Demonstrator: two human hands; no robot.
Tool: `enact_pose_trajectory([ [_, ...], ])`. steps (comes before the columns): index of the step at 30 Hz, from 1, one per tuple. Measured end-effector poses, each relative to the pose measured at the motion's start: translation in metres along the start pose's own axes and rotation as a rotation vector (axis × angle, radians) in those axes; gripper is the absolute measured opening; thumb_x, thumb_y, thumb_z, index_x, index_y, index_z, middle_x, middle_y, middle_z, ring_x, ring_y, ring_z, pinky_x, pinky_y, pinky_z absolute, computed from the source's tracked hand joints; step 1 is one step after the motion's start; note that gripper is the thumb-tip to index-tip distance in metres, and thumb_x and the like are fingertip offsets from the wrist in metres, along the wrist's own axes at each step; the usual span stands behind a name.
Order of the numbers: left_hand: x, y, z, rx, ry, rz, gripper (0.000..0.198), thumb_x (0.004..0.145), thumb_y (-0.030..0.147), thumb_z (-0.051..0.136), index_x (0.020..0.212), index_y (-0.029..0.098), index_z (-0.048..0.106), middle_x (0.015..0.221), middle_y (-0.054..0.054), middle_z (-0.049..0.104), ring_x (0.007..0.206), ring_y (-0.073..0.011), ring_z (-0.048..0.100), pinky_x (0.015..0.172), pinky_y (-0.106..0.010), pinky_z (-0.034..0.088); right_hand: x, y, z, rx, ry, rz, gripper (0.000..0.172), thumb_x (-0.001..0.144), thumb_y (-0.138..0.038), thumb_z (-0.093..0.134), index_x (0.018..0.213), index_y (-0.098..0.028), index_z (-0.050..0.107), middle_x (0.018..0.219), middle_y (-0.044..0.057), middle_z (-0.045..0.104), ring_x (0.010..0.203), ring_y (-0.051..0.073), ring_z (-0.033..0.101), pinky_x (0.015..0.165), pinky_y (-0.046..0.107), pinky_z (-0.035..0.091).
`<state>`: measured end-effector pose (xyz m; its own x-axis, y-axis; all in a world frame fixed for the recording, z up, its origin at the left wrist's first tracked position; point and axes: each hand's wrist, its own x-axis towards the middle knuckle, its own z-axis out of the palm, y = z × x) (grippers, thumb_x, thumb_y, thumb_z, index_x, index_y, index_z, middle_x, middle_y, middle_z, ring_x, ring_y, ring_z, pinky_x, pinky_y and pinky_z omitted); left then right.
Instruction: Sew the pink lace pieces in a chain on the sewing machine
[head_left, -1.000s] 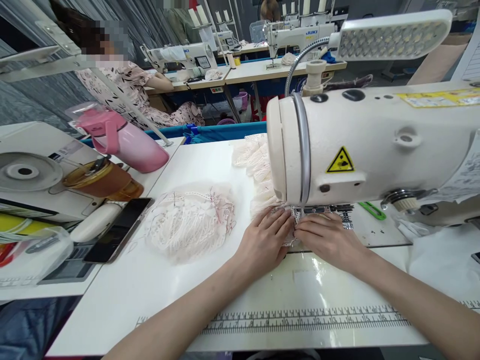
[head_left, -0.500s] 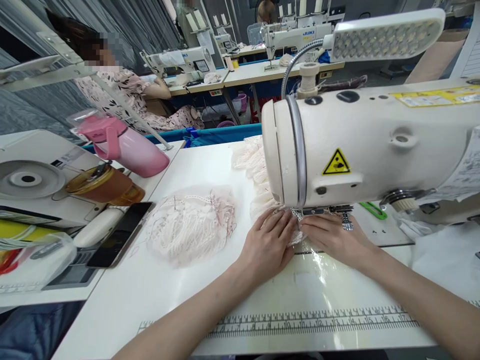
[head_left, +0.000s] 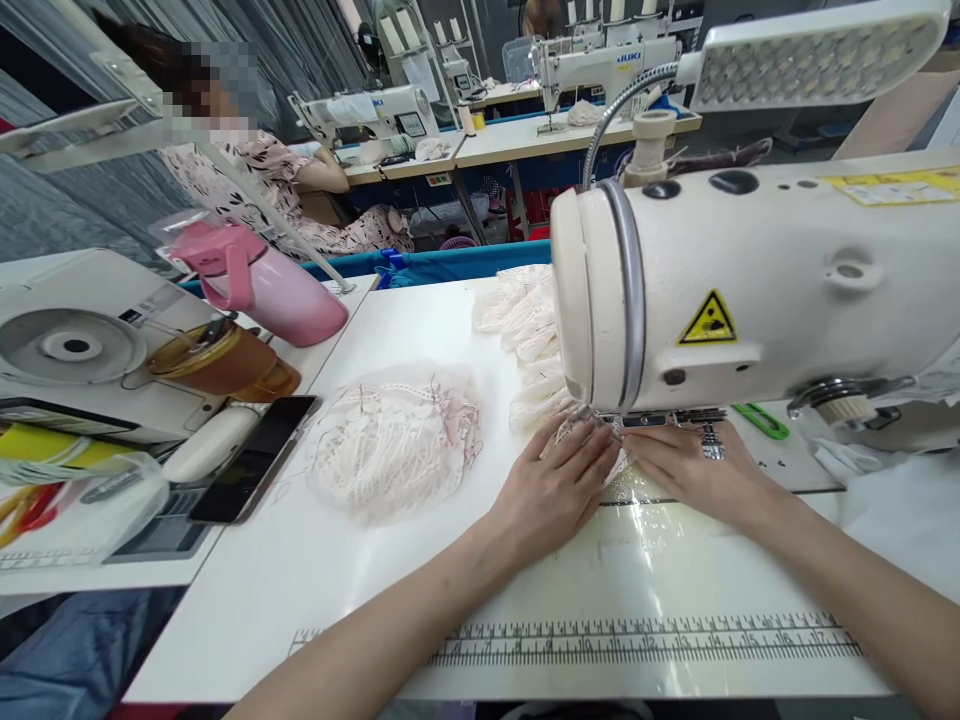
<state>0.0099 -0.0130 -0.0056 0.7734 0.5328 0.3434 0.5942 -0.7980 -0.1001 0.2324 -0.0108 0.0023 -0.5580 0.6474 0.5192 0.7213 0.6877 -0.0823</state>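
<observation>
A strip of cream ruffled lace [head_left: 536, 345] runs down the left side of a white sewing machine [head_left: 750, 290] and under its needle area. My left hand [head_left: 559, 480] lies palm down on the near end of the lace, left of the presser foot, its fingers stretched forward over the cloth. Just right of the needle area, my right hand [head_left: 694, 465] has its fingers pressed together at the lace's edge. Metal parts of the machine partly cover those fingertips. The needle itself is hidden behind the machine head.
A gathered lace bundle [head_left: 394, 445] with loose threads lies left on the table. Further left are a phone [head_left: 255, 460], an amber cup [head_left: 225, 362] and a pink bottle [head_left: 262, 285]. Green snips [head_left: 763, 421] rest behind the right hand. A co-worker [head_left: 247, 190] sits beyond.
The whole view has shifted, so the table and machine appear slightly further right. Both hands stay at the lace beside the presser foot, with little visible movement of their own.
</observation>
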Motion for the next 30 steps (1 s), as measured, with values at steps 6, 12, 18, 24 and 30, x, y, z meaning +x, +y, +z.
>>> enact_pose_trajectory([
  [6, -0.004, -0.007, 0.001, -0.055, -0.004, 0.057, 0.036, 0.095, 0.021, 0.042, 0.127, 0.012, 0.055, 0.132, -0.007, 0.058, 0.125, -0.0206, 0.053, 0.114, -0.043, 0.032, 0.004, -0.004, 0.002, -0.195, -0.006, -0.122, 0.037, 0.087, 0.000, 0.039, 0.094, -0.022, 0.067, 0.093, -0.001, 0.072, 0.078, 0.014, 0.061, 0.067, 0.032, 0.042],
  [12, -0.005, -0.019, -0.007, -0.087, -0.056, 0.077, 0.038, 0.095, 0.021, 0.037, 0.127, 0.012, 0.056, 0.132, -0.007, 0.057, 0.125, -0.0211, 0.052, 0.115, -0.044, 0.030, 0.000, -0.013, 0.012, -0.234, -0.010, -0.178, 0.029, 0.089, -0.003, 0.044, 0.102, -0.019, 0.064, 0.100, 0.002, 0.072, 0.092, 0.014, 0.060, 0.079, 0.030, 0.042],
  [18, -0.005, -0.024, -0.006, -0.075, -0.046, 0.067, 0.037, 0.095, 0.019, 0.037, 0.125, 0.011, 0.058, 0.131, -0.008, 0.058, 0.125, -0.0221, 0.052, 0.117, -0.044, 0.028, 0.002, -0.016, 0.019, -0.175, 0.052, -0.258, 0.023, 0.086, -0.003, 0.050, 0.096, -0.017, 0.066, 0.093, 0.003, 0.072, 0.096, 0.015, 0.062, 0.090, 0.032, 0.046],
  [24, -0.005, -0.023, -0.004, -0.031, -0.047, 0.048, 0.039, 0.094, 0.019, 0.037, 0.127, 0.011, 0.055, 0.131, -0.009, 0.059, 0.125, -0.0229, 0.052, 0.114, -0.045, 0.032, 0.003, -0.016, 0.020, -0.167, 0.024, -0.217, 0.023, 0.086, -0.003, 0.050, 0.096, -0.018, 0.065, 0.096, 0.001, 0.072, 0.095, 0.013, 0.062, 0.087, 0.030, 0.047],
  [30, -0.003, -0.018, -0.002, 0.012, -0.037, 0.012, 0.038, 0.095, 0.019, 0.037, 0.125, 0.009, 0.057, 0.130, -0.013, 0.059, 0.122, -0.0251, 0.055, 0.112, -0.047, 0.034, 0.000, -0.014, 0.020, -0.131, 0.025, -0.197, 0.023, 0.085, -0.002, 0.051, 0.098, -0.016, 0.064, 0.100, 0.000, 0.072, 0.100, 0.013, 0.062, 0.084, 0.029, 0.044],
])
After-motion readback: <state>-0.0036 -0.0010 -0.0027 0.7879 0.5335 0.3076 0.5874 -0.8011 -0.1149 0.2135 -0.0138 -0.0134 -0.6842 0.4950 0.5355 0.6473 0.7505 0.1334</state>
